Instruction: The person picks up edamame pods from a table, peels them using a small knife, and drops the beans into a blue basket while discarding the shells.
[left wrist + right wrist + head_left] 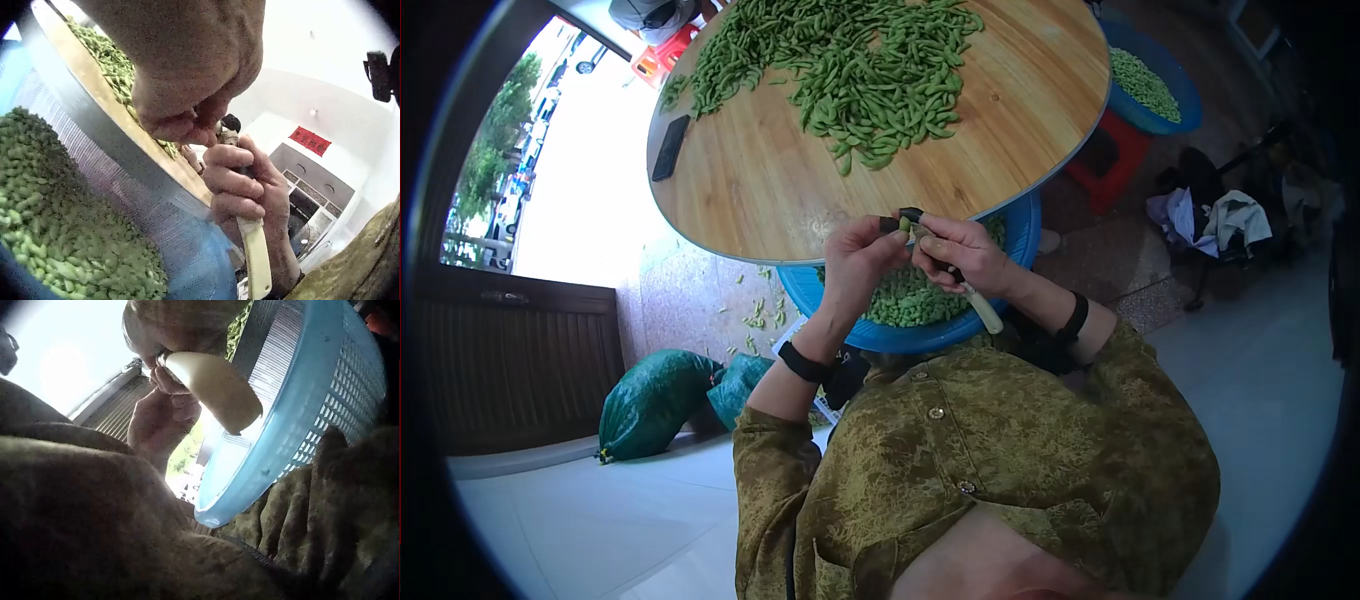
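Observation:
Over the near edge of the round wooden table [740,200], my left hand [860,252] pinches a green bean pod [904,226] between thumb and fingers. My right hand [972,258] meets it at the pod, its fingers curled round a tool's cream-coloured handle [982,310], which also shows in the left wrist view [256,262]. The tool's working end is hidden at the fingers. Dark coverings sit on some fingertips. Below both hands is a blue mesh basket [1031,235] holding many shelled green beans [915,300]. A large heap of unshelled pods [880,90] lies on the table.
A black bar-shaped object [671,148] lies at the table's left edge. Right of the table, a blue basin [1188,110] of shelled beans stands above a red stool [1112,165]. Green sacks [655,405] rest on the floor at left, near scattered pods [757,318].

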Demonstrator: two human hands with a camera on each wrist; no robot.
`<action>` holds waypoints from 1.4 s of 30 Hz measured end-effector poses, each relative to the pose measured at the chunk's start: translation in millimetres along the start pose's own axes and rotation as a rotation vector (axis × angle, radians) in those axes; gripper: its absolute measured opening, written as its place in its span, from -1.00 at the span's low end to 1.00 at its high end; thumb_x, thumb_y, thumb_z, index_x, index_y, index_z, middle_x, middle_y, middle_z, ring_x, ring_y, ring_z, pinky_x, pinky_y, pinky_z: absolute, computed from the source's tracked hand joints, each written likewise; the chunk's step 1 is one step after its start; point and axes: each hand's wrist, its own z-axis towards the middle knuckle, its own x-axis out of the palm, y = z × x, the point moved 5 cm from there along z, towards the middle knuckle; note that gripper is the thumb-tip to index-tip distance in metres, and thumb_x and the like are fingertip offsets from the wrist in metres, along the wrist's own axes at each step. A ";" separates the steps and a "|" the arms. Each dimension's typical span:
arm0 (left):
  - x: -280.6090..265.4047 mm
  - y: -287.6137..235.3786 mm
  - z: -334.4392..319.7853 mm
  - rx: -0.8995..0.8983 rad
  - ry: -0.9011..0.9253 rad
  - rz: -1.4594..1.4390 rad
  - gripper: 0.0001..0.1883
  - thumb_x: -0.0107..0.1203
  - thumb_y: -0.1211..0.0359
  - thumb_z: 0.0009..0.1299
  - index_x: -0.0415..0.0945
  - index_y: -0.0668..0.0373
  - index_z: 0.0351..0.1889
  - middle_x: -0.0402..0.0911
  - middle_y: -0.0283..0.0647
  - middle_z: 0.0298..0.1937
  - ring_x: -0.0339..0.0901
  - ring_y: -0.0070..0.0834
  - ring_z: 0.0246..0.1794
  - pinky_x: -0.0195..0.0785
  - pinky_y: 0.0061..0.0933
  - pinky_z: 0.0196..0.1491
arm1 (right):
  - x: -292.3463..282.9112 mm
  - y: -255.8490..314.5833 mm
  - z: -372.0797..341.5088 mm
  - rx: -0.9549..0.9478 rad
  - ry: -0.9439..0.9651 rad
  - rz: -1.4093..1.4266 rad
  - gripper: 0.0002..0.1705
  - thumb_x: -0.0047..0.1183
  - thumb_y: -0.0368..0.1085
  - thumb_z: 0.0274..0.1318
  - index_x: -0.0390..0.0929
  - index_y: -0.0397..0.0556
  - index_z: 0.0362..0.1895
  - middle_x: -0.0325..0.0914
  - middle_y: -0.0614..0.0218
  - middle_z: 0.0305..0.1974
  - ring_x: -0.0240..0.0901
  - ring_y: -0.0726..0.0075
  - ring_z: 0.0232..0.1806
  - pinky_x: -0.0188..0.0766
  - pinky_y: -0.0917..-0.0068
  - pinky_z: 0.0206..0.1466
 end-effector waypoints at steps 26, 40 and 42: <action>2.1 28.1 -2.9 -0.065 0.114 -0.090 -0.93 0.06 0.45 0.27 0.51 0.24 -0.44 0.41 -0.40 -0.64 0.34 -0.65 -0.63 0.15 -0.60 -0.57 | -7.8 9.2 0.9 -0.033 -0.147 -0.604 -0.79 0.03 -0.32 0.17 0.42 -0.16 -0.15 0.38 0.50 -0.48 0.30 0.65 -0.47 0.24 0.59 -0.44; -66.4 -64.9 11.7 0.683 -0.003 1.444 -0.78 0.04 0.49 0.17 0.53 0.20 -0.20 0.51 -0.05 -0.28 0.49 -0.06 -0.17 0.38 -0.17 -0.20 | -14.0 -1.9 -2.3 0.082 -0.202 -0.409 -0.81 -0.01 -0.31 0.20 0.45 -0.17 -0.16 0.37 0.51 -0.55 0.22 0.75 -0.67 0.14 0.70 -0.63; -54.2 -68.5 52.4 0.890 0.082 1.259 -0.78 0.04 0.48 0.15 0.52 0.21 -0.21 0.48 -0.07 -0.20 0.46 -0.08 -0.14 0.37 -0.21 -0.15 | -12.4 -1.5 -1.7 0.089 -0.190 -0.398 -0.79 -0.02 -0.32 0.21 0.45 -0.18 -0.14 0.37 0.50 -0.54 0.21 0.75 -0.68 0.13 0.71 -0.63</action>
